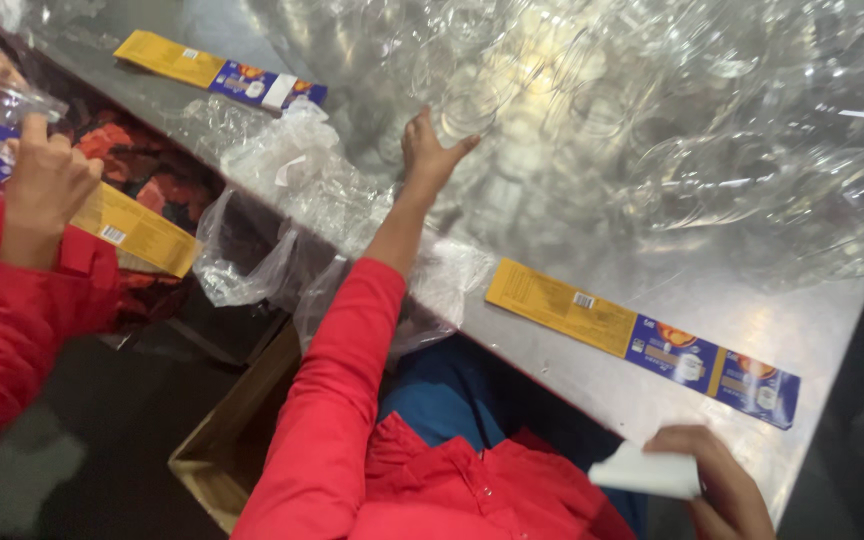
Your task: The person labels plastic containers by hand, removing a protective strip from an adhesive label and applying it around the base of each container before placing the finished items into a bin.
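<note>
Now, line by line:

Step in hand: the left hand [430,150] reaches out along its red sleeve into the heap of clear plastic cups [592,120] piled on the bench [552,360]; by the look of it, this is the picking of one cup from the pile.

Left hand: fingers spread apart, palm against the clear plastic, nothing clamped in it yet.

Right hand: the right hand [717,480] sits at the near bench edge, closed on a small white folded piece [647,470]; whether paper or cloth I cannot tell.

Next move, as I judge it: fingers must close round a single rim without dragging neighbours, since the cups are thin, slick and nested loosely.

Cups: transparent, glossy, round-bodied, catching strong glare; single outlines are hard to tell apart.

Label strip: a flat printed label [642,340], yellow at one end and blue at the other, lies on the bench between the two hands, apart from both.

Second strip: another such label [220,72] lies at the far left of the bench.

Bags: crumpled clear plastic bags [282,190] hang over the bench edge, soft and wrinkled.

Bench: dull brushed metal, smooth.

Co-worker: another person's hand [42,185], red-sleeved, holds a clear cup and label at far left.

Below: an open cardboard box [237,430] on the floor.
</note>
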